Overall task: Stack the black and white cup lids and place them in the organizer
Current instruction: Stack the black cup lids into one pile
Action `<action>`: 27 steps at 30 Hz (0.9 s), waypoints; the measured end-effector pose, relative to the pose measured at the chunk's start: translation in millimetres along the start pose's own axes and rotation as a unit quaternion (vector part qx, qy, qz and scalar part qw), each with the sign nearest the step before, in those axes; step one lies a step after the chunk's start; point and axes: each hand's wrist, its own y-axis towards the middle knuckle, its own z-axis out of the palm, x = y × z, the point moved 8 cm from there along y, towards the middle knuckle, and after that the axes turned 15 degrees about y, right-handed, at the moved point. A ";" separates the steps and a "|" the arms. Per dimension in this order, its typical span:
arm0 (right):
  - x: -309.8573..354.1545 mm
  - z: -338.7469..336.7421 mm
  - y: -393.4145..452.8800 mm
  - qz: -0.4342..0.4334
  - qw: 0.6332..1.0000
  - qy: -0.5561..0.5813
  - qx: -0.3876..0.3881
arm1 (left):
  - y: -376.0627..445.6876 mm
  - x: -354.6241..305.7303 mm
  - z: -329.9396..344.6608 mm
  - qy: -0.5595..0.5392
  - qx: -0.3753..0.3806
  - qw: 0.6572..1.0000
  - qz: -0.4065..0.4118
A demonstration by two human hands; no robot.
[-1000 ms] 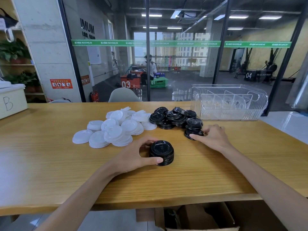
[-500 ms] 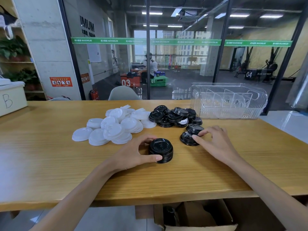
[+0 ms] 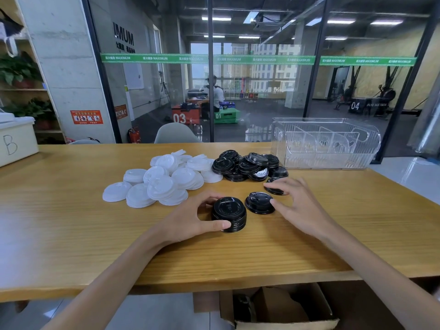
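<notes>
Left hand [image 3: 188,221] — thumb and fingers curled round black lid stack [image 3: 229,213], right hand [image 3: 298,206] — fingers spread, thumb touching single black lid [image 3: 259,203] on table [image 3: 71,222]

Lid stack [image 3: 229,214] near table [image 3: 71,234] front, single lid [image 3: 259,203] just right, loose piles behind, organizer [image 3: 326,144] far right.
</notes>
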 end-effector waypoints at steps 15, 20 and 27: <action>-22.7 19.1 14.1 0.108 0.984 0.016 0.140 | 1.6 2.1 0.2 0.006 -0.001 1.000 0.001; -22.3 24.9 14.5 0.102 0.986 0.006 0.135 | 0.8 -1.7 -0.8 0.010 -0.009 1.000 0.010; -11.1 2.5 15.6 0.121 0.987 0.100 -0.031 | 1.2 -1.2 -0.8 0.016 -0.008 1.000 0.015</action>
